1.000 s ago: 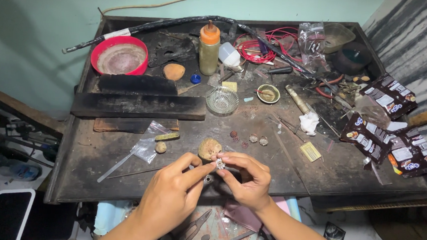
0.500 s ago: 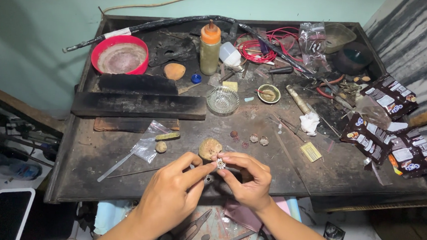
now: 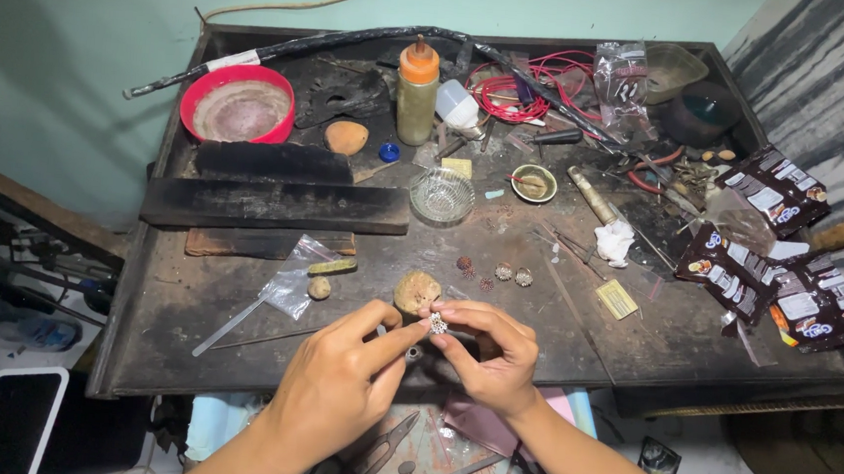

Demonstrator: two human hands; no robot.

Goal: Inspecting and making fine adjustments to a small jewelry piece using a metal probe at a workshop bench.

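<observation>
Two hands meet over near edge of dark workbench (image 3: 190,300) | head view | left hand (image 3: 337,389): fingers pinched nearly shut, fingertip on small silvery ornament (image 3: 438,323) | right hand (image 3: 493,356): thumb and forefinger closed on same ornament | ornament sits just beside tan lump (image 3: 416,290)

A single head-worn camera looks steeply down and forward from above the near edge of a dark, scorched metal worktable (image 3: 239,303), facing the pale green wall behind it. It sits close over the person's left hand (image 3: 337,385) and right hand (image 3: 493,356), which meet low in the centre of the picture, while the table's far rim with a round red plastic bowl (image 3: 238,105) reaches almost to the top. The floor shows along both sides and below the near edge; there is no second view to share any part of the scene.
</observation>
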